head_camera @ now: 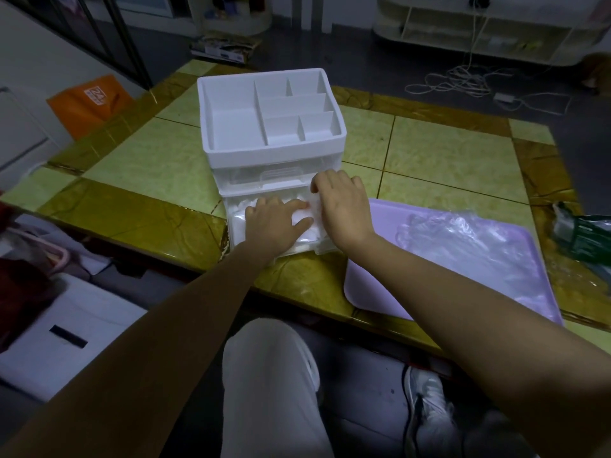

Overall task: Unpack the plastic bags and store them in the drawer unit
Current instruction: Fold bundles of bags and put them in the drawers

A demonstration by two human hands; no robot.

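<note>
lilac tray (380,285) with clear film (463,242) just right of drawer unit (271,127) on bench (446,153). bottom drawer (322,249) out, plastic bags (305,238) inside; left hand (274,223) fingers flat on them, right hand (340,206) fingers apparently pinching one.

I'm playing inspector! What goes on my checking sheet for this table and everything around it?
Surface: tiled table, green and brown.
Job's things: drawer unit, top tray empty; lower drawer pulled out, white bags inside; clear plastic on the purple tray.
Clutter: green bag at the table's right edge.
Hands: left hand presses flat on the white bags; right hand pinches one at the drawer's right side.
Cables: white cables on the floor beyond.
Surroundings: orange bag, white box, white shelf.
</note>
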